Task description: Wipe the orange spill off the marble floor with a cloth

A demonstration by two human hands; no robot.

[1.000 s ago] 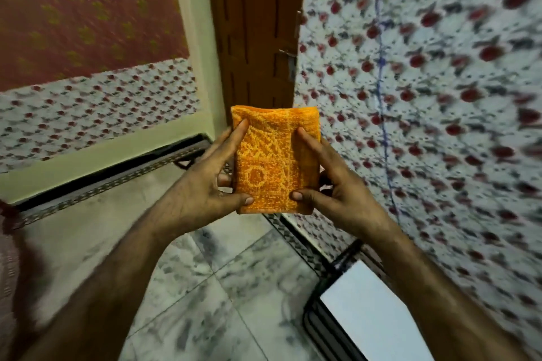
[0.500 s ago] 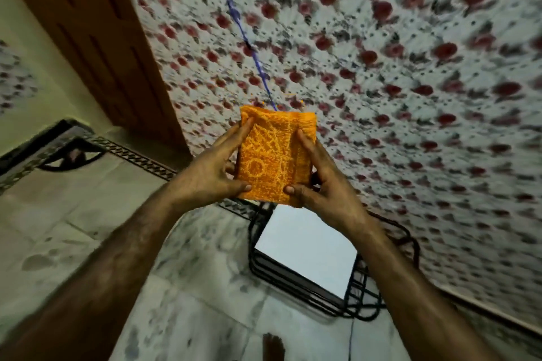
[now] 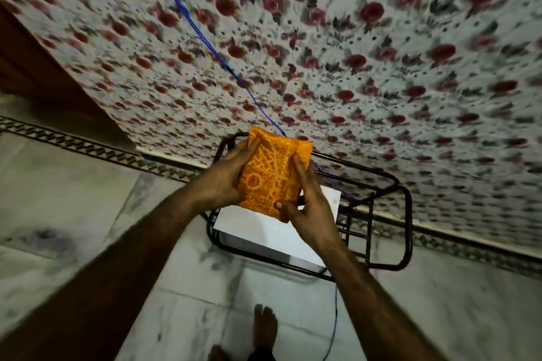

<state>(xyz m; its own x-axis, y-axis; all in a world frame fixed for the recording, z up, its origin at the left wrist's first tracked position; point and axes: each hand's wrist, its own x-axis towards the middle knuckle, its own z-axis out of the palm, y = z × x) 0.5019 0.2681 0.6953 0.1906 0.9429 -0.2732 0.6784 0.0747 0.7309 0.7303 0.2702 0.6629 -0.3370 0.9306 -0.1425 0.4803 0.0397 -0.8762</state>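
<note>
Feet: a bare foot (image 3: 264,328) is planted at the near edge of the view, toes pointing toward the wall; a second foot is only partly seen beside it.
Marble floor (image 3: 73,214): pale, grey-veined slabs are spread to the left and around the feet. No orange spill can be made out on the part shown; the left side is blurred.
Cable: a thin blue cable (image 3: 335,313) is laid on the floor just to the right of the foot.
Right hand (image 3: 313,214): the nearer of the two. The near corner of the cloth is pinched under its thumb, and a finger is laid up the right edge.
Left hand (image 3: 223,182): a little farther out. The cloth's left long edge is clasped, thumb on top.
Cloth (image 3: 271,176): a folded orange rectangle, held between both hands in the air, well clear of the floor. Its long axis is pointed away from the person and tipped slightly right at the far end.
Rack (image 3: 406,214): a black metal frame stands directly under and beyond the cloth, with a white box (image 3: 264,231) inside it.
Border strip (image 3: 88,146): a patterned band marks where the floor ends.
Wall (image 3: 381,67): floral tile, crossed by a blue cord (image 3: 205,41); a wooden door (image 3: 35,67) is at far left.
Coming move, as judged: the cloth must be lowered to the floor. Free room lies left and near; the rack, cable and wall close off the right and far sides.
</note>
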